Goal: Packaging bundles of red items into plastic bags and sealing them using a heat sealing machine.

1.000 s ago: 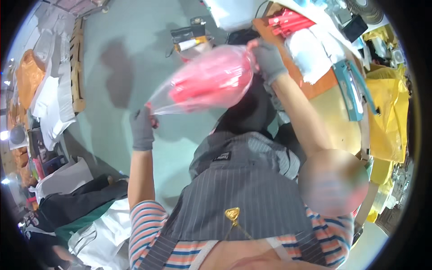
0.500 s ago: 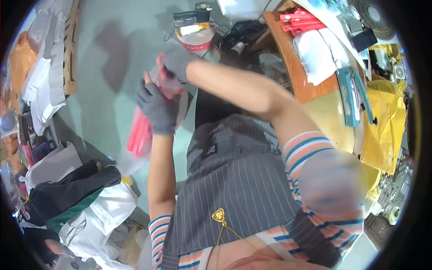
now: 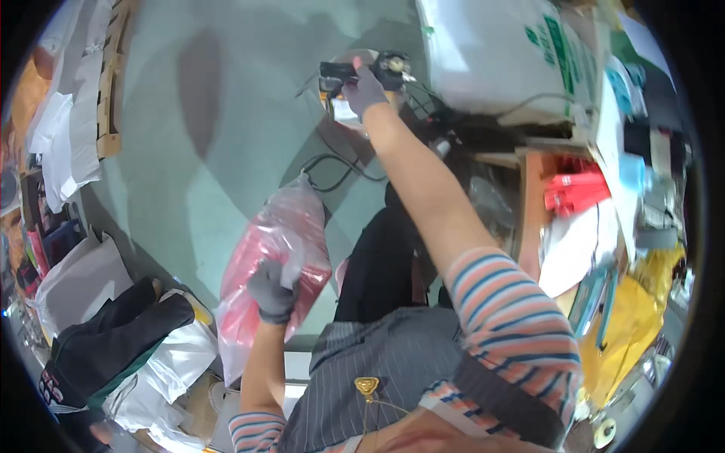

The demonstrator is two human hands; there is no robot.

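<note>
My left hand [image 3: 273,292], in a grey fingerless glove, is closed on a gathered fold of a clear plastic bag [image 3: 313,234]. Long pink-red pieces show through the bag, which leans on the floor in front of my left leg. Farther off, my right arm is stretched forward. My gloved right hand [image 3: 365,87] is closed around the black handle of a corded handheld machine [image 3: 393,72], which has a yellow-orange part. That machine sits on top of a round white tub [image 3: 351,128]; my hand hides part of it.
Black cable [image 3: 332,157] loops across the floor by the bag's tip. A large white sack [image 3: 498,60] stands far right, near a wooden bench with red packets [image 3: 578,189]. Dark clothing [image 3: 113,332] and white bags are piled at left, below a wooden pallet [image 3: 109,113].
My left hand has come down nearer my body with the bag, which now rests on the floor. My right hand has left the bag and reached forward to the machine. My view has shifted.
</note>
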